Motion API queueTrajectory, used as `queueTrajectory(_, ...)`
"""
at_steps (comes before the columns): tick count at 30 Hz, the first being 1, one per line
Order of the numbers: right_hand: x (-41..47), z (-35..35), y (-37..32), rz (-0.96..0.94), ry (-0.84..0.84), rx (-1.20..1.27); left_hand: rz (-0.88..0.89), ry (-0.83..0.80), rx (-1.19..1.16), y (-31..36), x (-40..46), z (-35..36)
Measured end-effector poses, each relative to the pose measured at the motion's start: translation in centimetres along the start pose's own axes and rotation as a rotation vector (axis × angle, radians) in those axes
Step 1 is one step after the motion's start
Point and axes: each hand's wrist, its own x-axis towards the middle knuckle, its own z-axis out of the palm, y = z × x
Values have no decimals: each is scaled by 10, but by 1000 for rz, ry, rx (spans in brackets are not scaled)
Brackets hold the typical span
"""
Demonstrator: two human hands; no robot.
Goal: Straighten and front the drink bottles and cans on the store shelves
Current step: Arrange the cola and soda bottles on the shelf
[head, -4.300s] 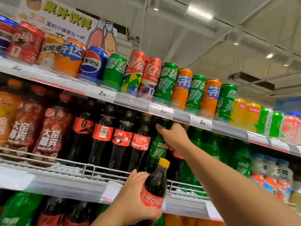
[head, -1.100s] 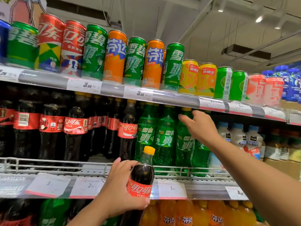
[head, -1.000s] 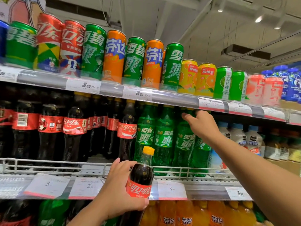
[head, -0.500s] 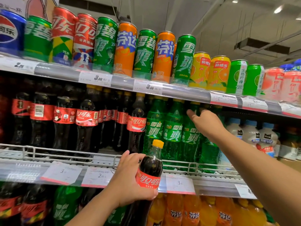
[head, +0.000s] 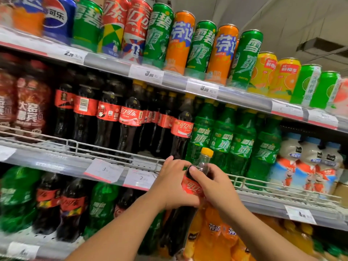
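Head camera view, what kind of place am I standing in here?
Most likely a supermarket drinks aisle. Tiered shelves carry rows of cans and bottles, and price tags line the shelf edges.

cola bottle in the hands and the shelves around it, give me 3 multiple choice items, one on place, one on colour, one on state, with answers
1. Where is the held cola bottle?
A. standing on the top shelf among the cans
B. in front of the middle shelf's wire rail, off the shelf
C. lying on the floor

2. What colour is its cap?
A. yellow-orange
B. blue
C. white

3. How is the bottle held?
A. by the left hand alone
B. by the right hand alone
C. by both hands

Answers:
1 B, the bottle is in the air in front of the rail, below the green bottles.
2 A, the cap above the clear neck is yellow-orange.
3 C, the left hand wraps the label and the right hand grips the shoulder.
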Motion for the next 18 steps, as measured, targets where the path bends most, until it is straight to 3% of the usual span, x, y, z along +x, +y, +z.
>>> queueTrajectory(8,3,0,-1,16,21,-44,-23,-36,-36,6,-3,-5)
queueTrajectory(12,-1,-6,-5,35,-3,-120,-55,-144,32,13,-11,-12)
queueTrajectory(18,-10,-12,-13,-79,18,-242,155,-318,286,12,-15,-51)
